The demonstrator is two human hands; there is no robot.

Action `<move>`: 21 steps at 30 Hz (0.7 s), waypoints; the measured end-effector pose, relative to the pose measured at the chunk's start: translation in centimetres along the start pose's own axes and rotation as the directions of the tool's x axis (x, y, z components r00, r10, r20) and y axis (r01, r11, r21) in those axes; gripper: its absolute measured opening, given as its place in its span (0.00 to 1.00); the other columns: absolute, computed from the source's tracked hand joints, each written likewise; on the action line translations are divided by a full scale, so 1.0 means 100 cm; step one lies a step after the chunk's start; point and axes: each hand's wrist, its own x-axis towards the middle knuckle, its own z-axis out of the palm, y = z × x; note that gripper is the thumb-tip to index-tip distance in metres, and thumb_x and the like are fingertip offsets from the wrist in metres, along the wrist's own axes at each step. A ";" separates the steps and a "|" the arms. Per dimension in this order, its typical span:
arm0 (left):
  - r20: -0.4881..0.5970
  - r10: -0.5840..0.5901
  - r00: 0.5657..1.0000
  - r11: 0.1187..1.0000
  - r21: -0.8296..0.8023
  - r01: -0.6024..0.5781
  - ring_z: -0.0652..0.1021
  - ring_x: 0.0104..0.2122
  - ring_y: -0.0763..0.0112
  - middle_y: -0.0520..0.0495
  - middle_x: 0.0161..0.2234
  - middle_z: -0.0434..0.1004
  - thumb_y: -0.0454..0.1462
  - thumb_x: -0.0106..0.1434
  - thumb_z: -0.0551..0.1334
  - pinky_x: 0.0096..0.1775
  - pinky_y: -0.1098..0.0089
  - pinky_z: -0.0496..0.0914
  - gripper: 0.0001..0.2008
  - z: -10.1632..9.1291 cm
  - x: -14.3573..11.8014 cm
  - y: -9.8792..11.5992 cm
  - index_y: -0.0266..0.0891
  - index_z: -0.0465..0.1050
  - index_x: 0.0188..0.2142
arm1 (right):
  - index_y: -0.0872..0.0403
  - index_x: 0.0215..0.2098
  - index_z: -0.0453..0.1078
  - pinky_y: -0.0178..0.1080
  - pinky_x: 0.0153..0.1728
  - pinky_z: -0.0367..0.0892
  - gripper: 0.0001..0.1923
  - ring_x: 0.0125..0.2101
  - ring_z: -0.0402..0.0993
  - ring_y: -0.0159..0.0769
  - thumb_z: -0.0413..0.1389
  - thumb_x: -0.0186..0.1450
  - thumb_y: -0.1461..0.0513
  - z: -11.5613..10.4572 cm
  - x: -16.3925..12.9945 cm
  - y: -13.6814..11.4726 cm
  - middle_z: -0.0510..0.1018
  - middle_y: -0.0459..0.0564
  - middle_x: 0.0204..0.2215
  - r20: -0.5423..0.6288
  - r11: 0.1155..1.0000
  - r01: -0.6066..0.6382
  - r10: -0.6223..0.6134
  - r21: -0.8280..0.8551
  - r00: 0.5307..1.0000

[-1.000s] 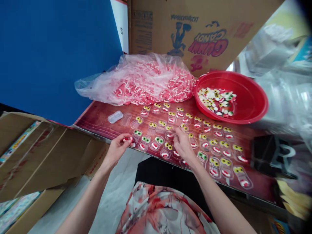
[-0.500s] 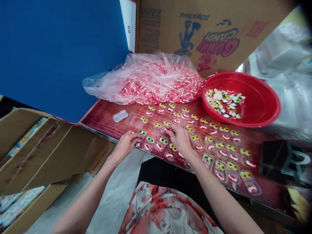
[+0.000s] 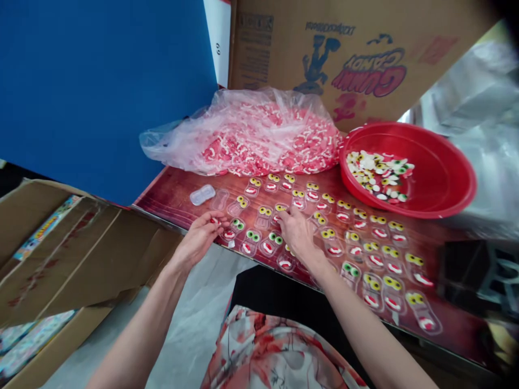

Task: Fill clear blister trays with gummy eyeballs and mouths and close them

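Closest in, the person's lap shows a flowered red and white cloth (image 3: 275, 351). To the left sits an open brown cardboard box (image 3: 73, 254) with bright printed packs inside.

The left hand (image 3: 198, 240) is at the near edge of the dark red wooden table (image 3: 174, 189). Its fingers pinch a small red and white mouth-shaped candy (image 3: 214, 220). A second ago that hand was lower and nearer the edge; now it has come up beside a little clear plastic tray with green candy eyes (image 3: 235, 226). So the mouth candy looks about ready to go into a tray.

The right hand (image 3: 298, 232) lies over the rows of small clear face trays (image 3: 365, 243), fingertips pressing at one tray. I cannot tell if it holds anything.

Further back are two empty clear trays (image 3: 211, 195), then a big clear plastic bag of red and white mouth candies (image 3: 259, 135) and a round red plastic bowl of candy eyes (image 3: 409, 167).

Farthest is a tall brown carton (image 3: 324, 48). Its upside-down print reads "GUMMY CANDY". A blue board (image 3: 101, 81) stands to the left.
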 end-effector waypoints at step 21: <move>0.011 0.241 0.970 0.891 0.393 -0.226 0.75 0.23 0.75 0.46 0.36 0.79 0.41 0.66 0.55 0.28 0.73 0.69 0.14 0.010 0.029 -0.011 0.37 0.67 0.47 | 0.53 0.38 0.75 0.37 0.36 0.64 0.09 0.35 0.72 0.38 0.53 0.65 0.64 0.002 -0.011 -0.032 0.78 0.52 0.38 -0.076 0.916 0.001 0.032 0.402 0.997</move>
